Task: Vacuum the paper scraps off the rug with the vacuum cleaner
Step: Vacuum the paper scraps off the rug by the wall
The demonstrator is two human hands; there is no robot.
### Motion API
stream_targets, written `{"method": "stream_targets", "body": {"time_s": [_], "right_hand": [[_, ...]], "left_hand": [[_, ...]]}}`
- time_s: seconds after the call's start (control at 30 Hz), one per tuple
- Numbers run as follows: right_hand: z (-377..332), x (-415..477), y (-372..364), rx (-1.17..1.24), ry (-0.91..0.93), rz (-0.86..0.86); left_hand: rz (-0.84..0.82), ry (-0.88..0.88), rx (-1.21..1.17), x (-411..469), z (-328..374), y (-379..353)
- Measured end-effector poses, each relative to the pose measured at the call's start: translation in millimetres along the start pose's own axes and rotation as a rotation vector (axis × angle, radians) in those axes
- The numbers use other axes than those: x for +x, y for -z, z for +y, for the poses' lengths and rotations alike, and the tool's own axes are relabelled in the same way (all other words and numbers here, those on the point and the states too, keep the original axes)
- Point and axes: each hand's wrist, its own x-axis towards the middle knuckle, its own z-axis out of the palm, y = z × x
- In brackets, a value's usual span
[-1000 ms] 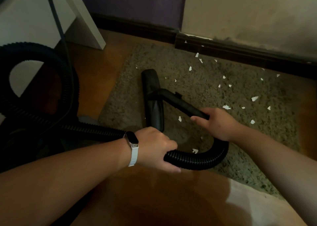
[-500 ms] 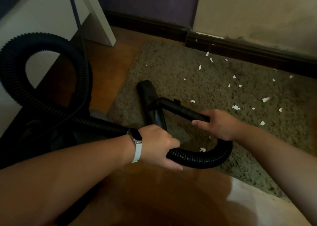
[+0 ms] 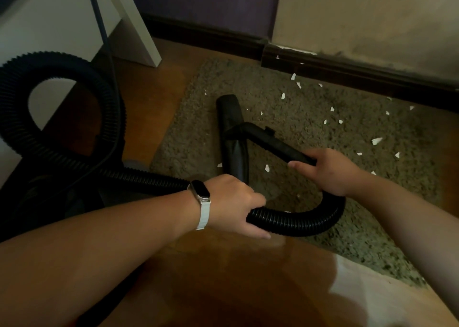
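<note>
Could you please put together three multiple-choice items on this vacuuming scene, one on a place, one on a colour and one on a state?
1. Where do most paper scraps lie, relative to the nozzle?
A. To its right, toward the baseboard
B. On the bare wood to its left
C. Under the white furniture

2. What colour is the strap of the watch?
A. Red
B. White
C. Black

3. What is the left hand doing?
A. Resting open on the floor
B. Picking up a scrap
C. Gripping the ribbed hose

Answers: 1 A, the scraps dot the rug on that side; 2 B, the band is pale white; 3 C, its fingers wrap the hose.
</note>
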Motion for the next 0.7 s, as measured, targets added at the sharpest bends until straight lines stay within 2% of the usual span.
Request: {"method": "stream_targets", "body": {"time_s": [0.17,0.37,0.7], "right_hand": [[-18,4,-15,-0.078,0.104,-0.145],[-19,7,-18,-0.095,0.099,-0.221],[6,-10,3,-0.106,0.023,-0.175]], "left_hand": [[-0.047,-0.011,-0.003,-15,2,-1],[-0.074,0.011,-0.018,-20,4,1],[-0.038,0.009,-0.045,3,8,1]]}}
